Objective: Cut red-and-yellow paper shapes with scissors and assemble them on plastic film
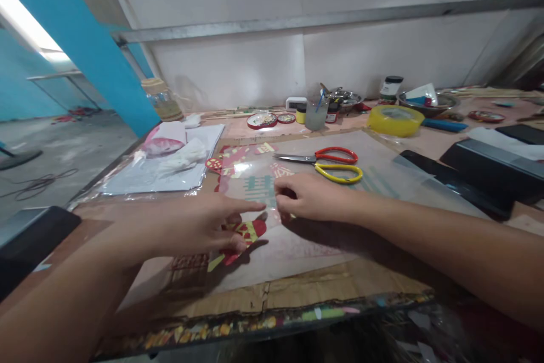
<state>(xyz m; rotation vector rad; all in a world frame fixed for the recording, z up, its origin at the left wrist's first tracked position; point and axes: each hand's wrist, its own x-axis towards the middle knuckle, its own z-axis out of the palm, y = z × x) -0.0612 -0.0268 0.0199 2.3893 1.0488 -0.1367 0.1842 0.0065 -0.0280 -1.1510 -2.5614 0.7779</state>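
Note:
My left hand (221, 224) reaches in from the left with its index finger stretched out, its thumb and other fingers on a red and yellow patterned cutout (255, 229). Just right of it, my right hand (295, 197) is curled with its fingertips down near the clear sheet (306, 241); what it may hold is hidden. Beyond my right hand lie scissors (317, 158) with one red and one yellow handle. Under the sheet show pale green striped shapes (259, 186). More red and yellow pieces (229, 162) lie behind my left hand.
White papers (157, 173) with crumpled tissue lie at the left. Along the back stand a jar of cloudy liquid (316, 115), small bottles and a metal bowl (433, 103). Yellow tape (395, 120) lies at the back right, near a black device (493, 165). The cardboard edge (272, 298) is in front.

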